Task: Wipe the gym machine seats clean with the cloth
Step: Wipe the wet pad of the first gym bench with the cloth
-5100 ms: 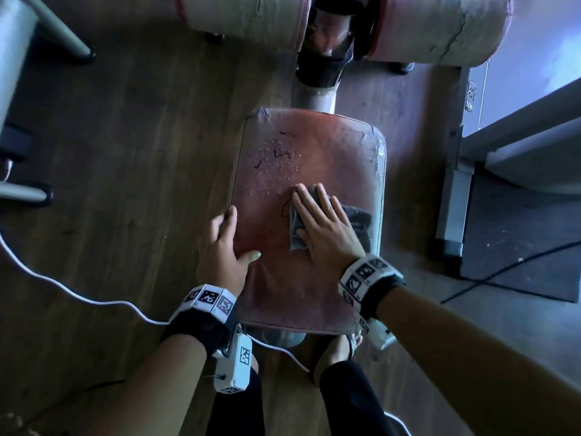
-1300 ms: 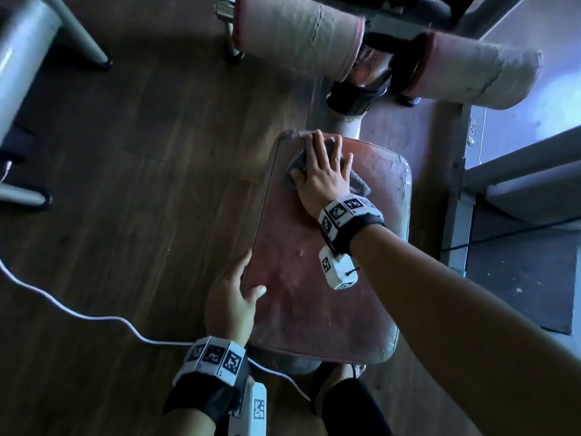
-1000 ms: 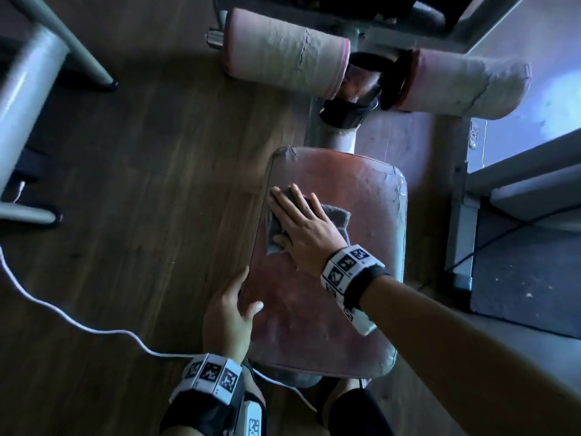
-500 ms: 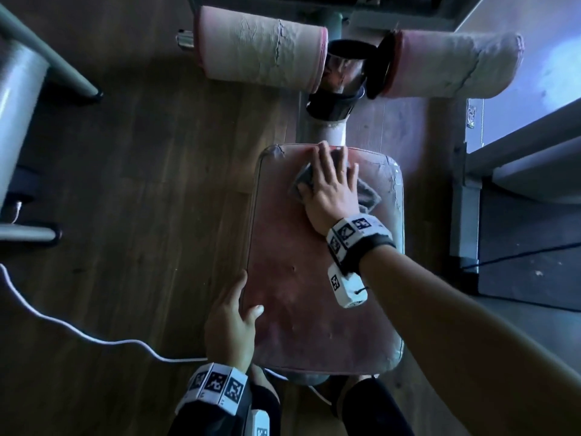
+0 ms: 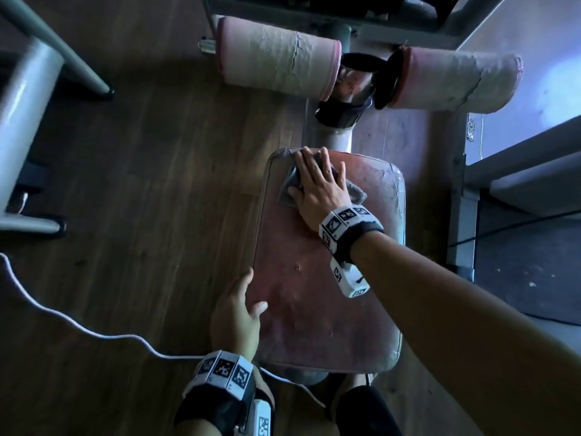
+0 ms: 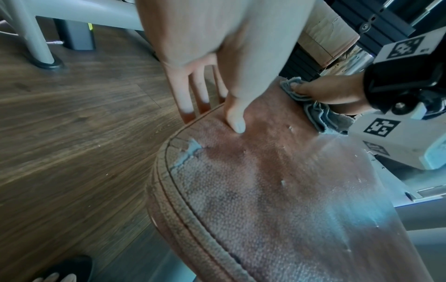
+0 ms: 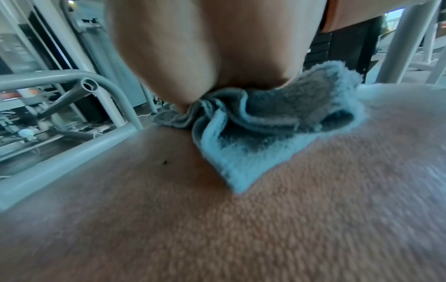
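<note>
- Seat [image 5: 330,278] is sitting in the middle of the head view, a worn reddish pad with stitched piping, over the wooden floor [image 5: 141,199].
- White cable [image 5: 78,322] is trailing across the floor at far left, running toward the near edge of the pad.
- Left hand [image 5: 237,313] is bracing the left edge: fingers are hanging straight over the side, the thumb is lying on top, and nothing is being clasped.
- Cloth [image 5: 289,187], grey and bunched, is lying at the far left corner of the pad.
- Right hand [image 5: 320,187] is pressing flat on it with fingers extended; whether any fingertip is hooking the fabric cannot be told from the blurred wrist view.
- Roller pads [image 5: 279,62] are standing just beyond the far edge.
- Risks, as judged:
  - the cloth is sitting close to two edges, so an outward stroke may be pushing it off onto the floor;
  - a loose fold is trailing toward the wrist and may be bunching, leaving streaks;
  - torn covering at the near left corner [image 6: 190,152] may be snagging the fabric.
- Open room is lying toward the right half and the near end of the pad.
</note>
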